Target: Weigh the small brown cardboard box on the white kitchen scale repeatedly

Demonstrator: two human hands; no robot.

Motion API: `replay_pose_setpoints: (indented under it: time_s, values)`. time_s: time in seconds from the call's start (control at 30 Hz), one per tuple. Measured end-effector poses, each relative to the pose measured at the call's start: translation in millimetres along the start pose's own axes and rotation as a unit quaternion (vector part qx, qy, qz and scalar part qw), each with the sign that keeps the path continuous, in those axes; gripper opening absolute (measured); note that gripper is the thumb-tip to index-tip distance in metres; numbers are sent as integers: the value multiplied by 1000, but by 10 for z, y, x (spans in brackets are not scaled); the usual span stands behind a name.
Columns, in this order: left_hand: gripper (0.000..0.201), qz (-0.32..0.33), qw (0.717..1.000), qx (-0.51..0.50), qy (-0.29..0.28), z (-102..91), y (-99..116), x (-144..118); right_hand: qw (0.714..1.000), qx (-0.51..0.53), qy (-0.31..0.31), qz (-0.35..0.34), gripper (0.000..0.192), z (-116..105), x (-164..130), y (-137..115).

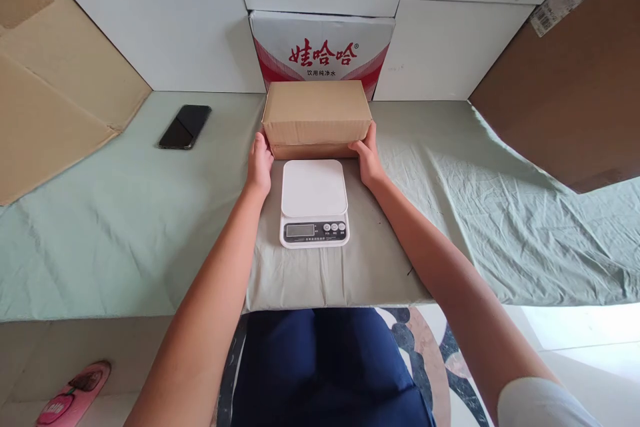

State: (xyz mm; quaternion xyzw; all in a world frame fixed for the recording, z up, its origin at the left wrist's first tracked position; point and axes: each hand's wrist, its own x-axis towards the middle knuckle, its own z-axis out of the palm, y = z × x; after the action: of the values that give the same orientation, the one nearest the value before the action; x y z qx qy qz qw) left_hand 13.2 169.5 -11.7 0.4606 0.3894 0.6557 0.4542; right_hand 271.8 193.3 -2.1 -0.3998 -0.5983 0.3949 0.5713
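A closed brown cardboard box (317, 107) stands behind the kitchen scale on the cloth-covered table. My left hand (260, 163) presses against its left side, and my right hand (369, 155) grips its lower right corner, thumb on the front face. Between my forearms lies a white digital kitchen scale (314, 190), its platform bare and its display blank. The box's underside is hidden, so I cannot tell whether it rests on the table.
Behind the box, a white and red printed carton (323, 47) leans at the wall. A black phone (185, 127) lies to the left on the green cloth (125, 213). Large cardboard panels flank both sides (60, 87). A pink slipper (75, 397) is on the floor.
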Motion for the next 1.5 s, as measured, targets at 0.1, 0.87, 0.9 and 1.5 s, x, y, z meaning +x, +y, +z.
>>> replay_pose_setpoints:
  time_s: [0.1, 0.87, 0.9, 1.5]
  values:
    - [81, -1, 1000, -5, 3, -41, -14, 43, 999, 6, -4, 32, 66, -2, 25, 8]
    - [84, -34, 998, 25, 54, -399, -29, 129, 997, 73, 14, 27, 59, -91, -112, 46]
    - [84, -38, 998, 24, 52, -386, -31, 124, 997, 74, 13, 23, 58, -79, -117, 22]
    - [84, -34, 999, 17, 1, -126, -40, 20, 999, 9, -34, 5, 53, -4, -145, -133]
